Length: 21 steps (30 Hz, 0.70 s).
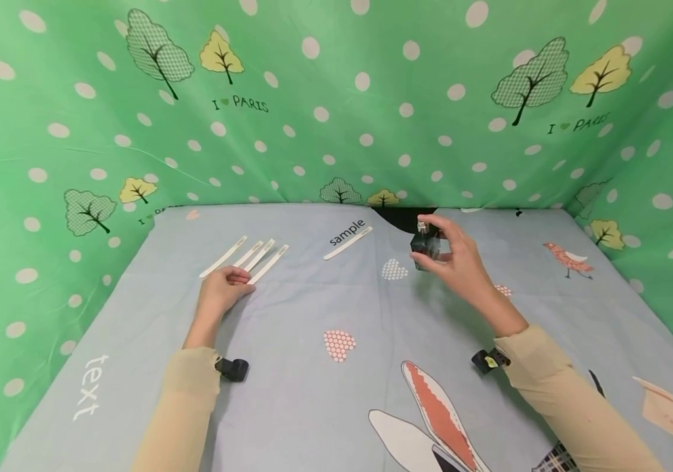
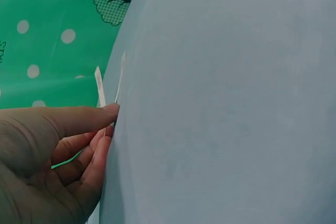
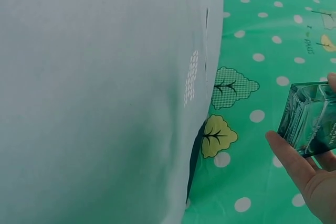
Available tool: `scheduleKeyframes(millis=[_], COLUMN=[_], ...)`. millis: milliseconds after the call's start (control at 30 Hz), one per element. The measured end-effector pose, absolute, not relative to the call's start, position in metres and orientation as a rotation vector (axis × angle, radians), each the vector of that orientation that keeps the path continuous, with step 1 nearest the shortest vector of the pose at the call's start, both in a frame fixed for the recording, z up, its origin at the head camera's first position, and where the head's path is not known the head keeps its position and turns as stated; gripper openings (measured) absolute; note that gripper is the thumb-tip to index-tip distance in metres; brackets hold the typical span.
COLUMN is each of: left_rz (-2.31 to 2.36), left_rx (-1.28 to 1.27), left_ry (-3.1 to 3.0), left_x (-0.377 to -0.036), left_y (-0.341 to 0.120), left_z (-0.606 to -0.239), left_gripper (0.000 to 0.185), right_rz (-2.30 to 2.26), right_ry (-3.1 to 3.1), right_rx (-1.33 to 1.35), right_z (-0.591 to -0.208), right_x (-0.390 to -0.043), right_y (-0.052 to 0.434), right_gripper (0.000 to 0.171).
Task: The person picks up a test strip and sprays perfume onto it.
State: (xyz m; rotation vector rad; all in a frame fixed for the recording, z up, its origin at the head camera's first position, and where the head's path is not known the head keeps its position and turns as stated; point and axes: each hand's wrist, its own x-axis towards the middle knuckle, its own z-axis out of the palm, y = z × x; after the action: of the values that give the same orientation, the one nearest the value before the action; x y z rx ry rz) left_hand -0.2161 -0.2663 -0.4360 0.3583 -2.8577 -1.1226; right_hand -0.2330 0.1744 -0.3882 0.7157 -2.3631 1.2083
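"Green cloth printed with white spots and trees (image 1: 313,85) hangs behind the grey-blue, fabric-covered worktop (image 1: 289,393). What are you holding?"

"With my left hand (image 1: 222,290) I'm pinching, as far as I can tell, the lower end of a slim white paper-like strip (image 1: 271,262), rightmost in a row of four; whether it's clear of the worktop, I can't tell. A fifth slim white strip (image 1: 348,243) lies apart, beside the printed word "sample" (image 1: 347,232)."

"And on the right?"

"My right hand (image 1: 463,262) grasps a dark, square glass bottle (image 1: 421,245) above the worktop, forefinger on its silvery spray top (image 1: 422,227), thumb low on the glass."

"How would you do this well?"

"I'd grip only the strip's very end, lightly enough not to crease it, and slide it clear of its neighbours before raising it. I'd steady the bottle upright and keep weight off that forefinger, since an early press could spray by accident."
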Motion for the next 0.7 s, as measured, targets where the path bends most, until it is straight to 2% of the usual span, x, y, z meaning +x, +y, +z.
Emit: scheduleKeyframes(millis=[700], left_rz=[-1.061], left_rx=[0.307], left_ry=[-2.866], left_x=[-0.214], left_y=[-0.263], left_z=[-0.434], left_gripper=[0.026], right_rz=[1.188], right_ry=[-2.346], right_rx=[0.701], right_z=[-0.389], right_x=[-0.229], right_y=[0.183], right_gripper=[0.068])
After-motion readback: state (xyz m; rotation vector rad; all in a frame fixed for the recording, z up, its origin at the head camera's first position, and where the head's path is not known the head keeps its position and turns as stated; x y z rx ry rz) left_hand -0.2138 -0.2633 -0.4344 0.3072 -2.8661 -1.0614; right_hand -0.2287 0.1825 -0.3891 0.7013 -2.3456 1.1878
